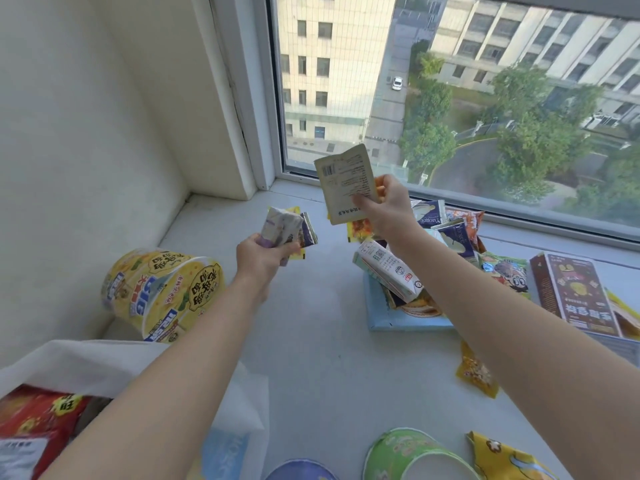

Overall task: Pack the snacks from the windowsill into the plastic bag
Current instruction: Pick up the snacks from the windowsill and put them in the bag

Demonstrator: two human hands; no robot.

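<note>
My left hand (265, 256) grips a bunch of small snack packets (287, 228), white, purple and yellow, above the white windowsill (311, 323). My right hand (388, 206) holds a flat beige sachet (346, 183) upright near the window, with an orange packet behind the fingers. Below my right arm, a light blue box (391, 317) holds a heap of small snack packets (446, 226) and a white carton (389, 268). The white plastic bag (86, 362) lies open at the lower left with a red snack pack (38, 417) inside.
A yellow instant noodle cup (162, 292) lies on its side against the left wall. A brown box (575, 292) and a green packet (509, 271) sit at the right. Yellow packets (476, 374), a green cup (412, 455) and a blue lid (301, 471) lie near the front edge.
</note>
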